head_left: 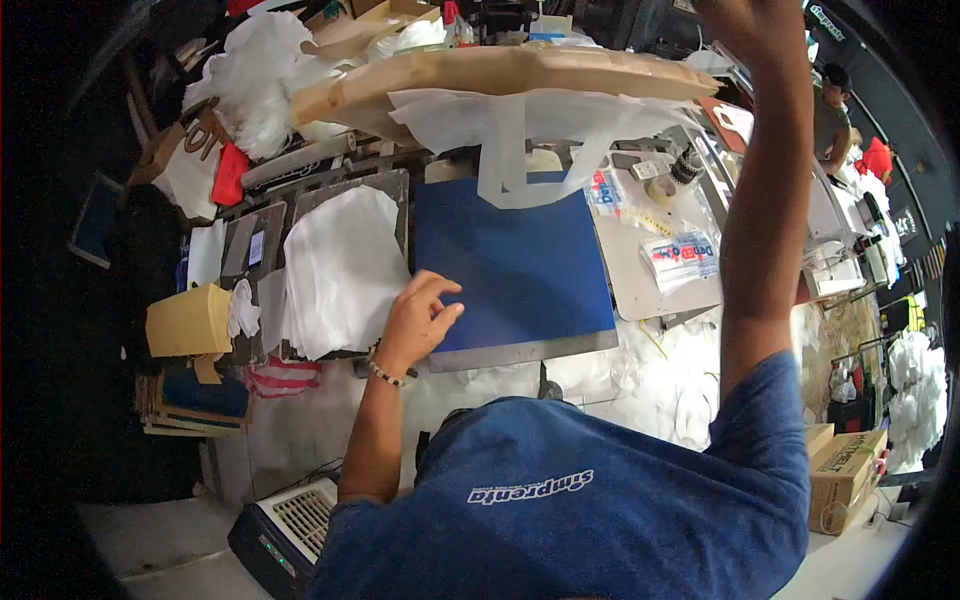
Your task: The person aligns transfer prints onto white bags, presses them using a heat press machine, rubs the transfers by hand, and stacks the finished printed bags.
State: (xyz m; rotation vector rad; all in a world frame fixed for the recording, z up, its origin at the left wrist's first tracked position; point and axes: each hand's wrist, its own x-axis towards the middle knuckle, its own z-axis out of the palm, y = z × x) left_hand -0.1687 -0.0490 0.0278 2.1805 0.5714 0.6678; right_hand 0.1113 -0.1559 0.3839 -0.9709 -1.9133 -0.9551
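Observation:
My left hand (pixel 413 312) hovers at the left edge of a flat blue board (pixel 520 275), its thumb and fingers apart and nothing in it. A beaded bracelet is on that wrist. Just left of it lies a stack of white fabric sheets (pixel 345 265). My right arm is raised high on the right; the right hand (pixel 745 22) is cut off by the top edge, so its fingers do not show. A white fabric bag (pixel 540 110) with handle loops hangs over the board's far end, in front of a long brown paper-covered panel (pixel 510 72).
Printed plastic packs (pixel 682 260), a tape roll (pixel 660 190) and a dark cylinder (pixel 688 165) sit right of the board. A yellow box (pixel 188 320) stands left. Cardboard boxes (pixel 845 475) are on the floor right. Another person (pixel 832 115) is at the far right.

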